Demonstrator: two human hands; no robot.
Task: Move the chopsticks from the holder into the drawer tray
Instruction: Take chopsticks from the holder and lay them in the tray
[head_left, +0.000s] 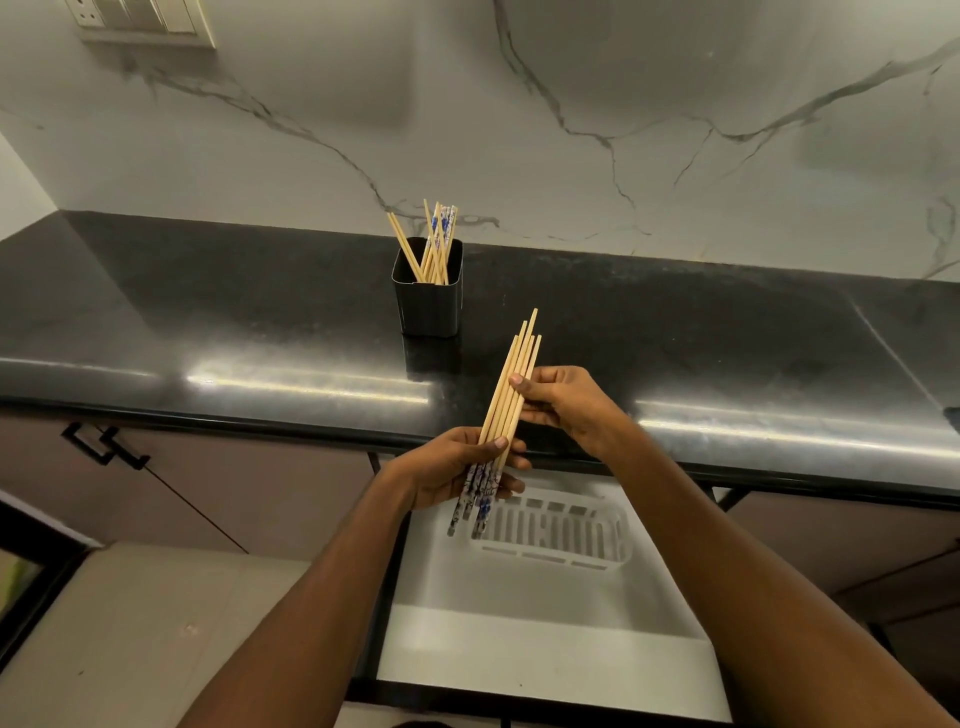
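A bundle of several wooden chopsticks (511, 384) with blue-and-white patterned ends is held over the counter's front edge. My left hand (447, 470) grips the bundle near its patterned ends. My right hand (566, 402) holds the same bundle higher up, fingertips pressed on the shafts. Behind them a black square holder (428, 299) stands on the black counter with several more chopsticks (434, 244) leaning inside. Below my hands a drawer stands pulled out, with a white slotted tray (558, 535) lying in it; no chopsticks show in the tray.
The black stone counter (208, 322) runs left to right against a marble-patterned wall. The open white drawer (519, 623) juts toward me below the counter edge. Black cabinet handles (106, 447) sit at the left. A switch plate (145, 21) hangs at top left.
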